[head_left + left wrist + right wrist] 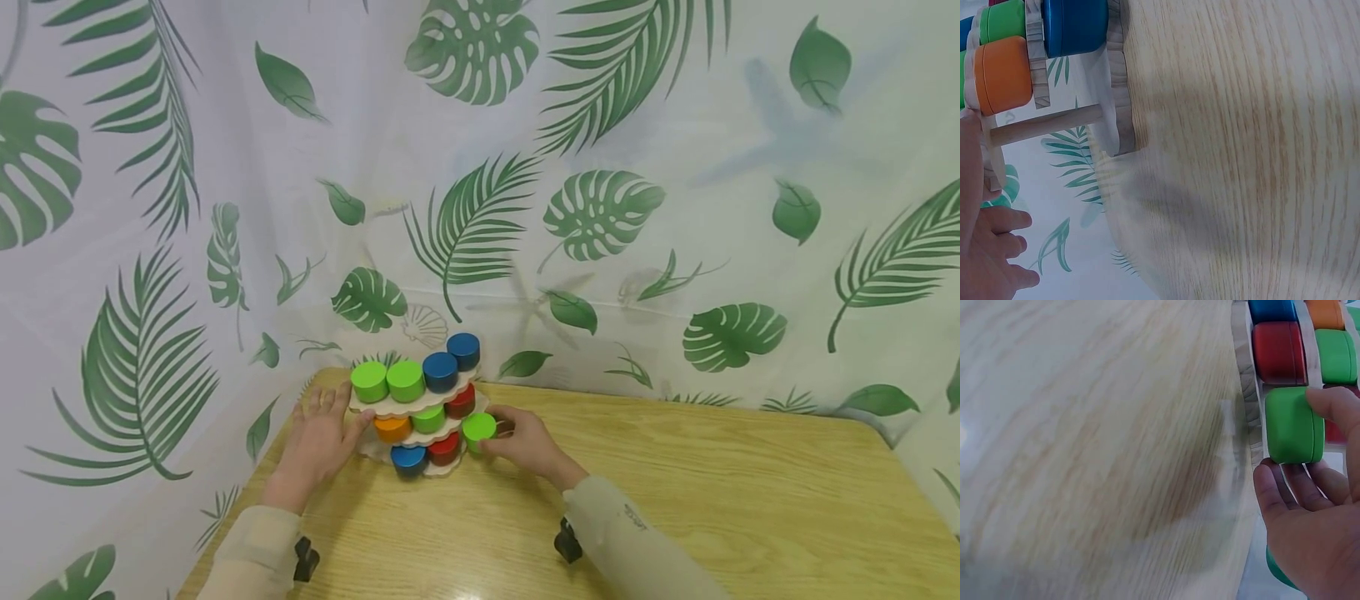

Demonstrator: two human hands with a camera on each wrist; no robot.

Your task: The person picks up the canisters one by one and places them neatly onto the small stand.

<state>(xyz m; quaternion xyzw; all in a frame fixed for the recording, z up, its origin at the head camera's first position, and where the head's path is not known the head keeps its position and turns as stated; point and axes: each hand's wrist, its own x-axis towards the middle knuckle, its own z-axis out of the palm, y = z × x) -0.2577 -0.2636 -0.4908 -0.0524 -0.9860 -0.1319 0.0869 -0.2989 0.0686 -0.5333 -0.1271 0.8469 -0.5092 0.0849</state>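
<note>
A tiered wooden stand (386,409) with scalloped shelves carries short round lidded tins in several colours. My left hand (321,437) holds the top shelf's left end between thumb and index finger; its other fingers (1007,220) stretch out behind. Between the thumb and fingertips of my right hand (531,443) is a green tin (1294,425), at the right end of the lower shelves. Beside it on the bottom shelf sits a red tin (1279,353). Green tins (406,381) and blue tins (440,372) line the top shelf. An orange tin (1004,75) stands on the middle shelf.
The stand is near the back left of a wood-grain table (675,492). Behind and left of it hangs a white cloth (480,292) printed with green leaves. A dowel post (1047,124) joins the shelves at the left end.
</note>
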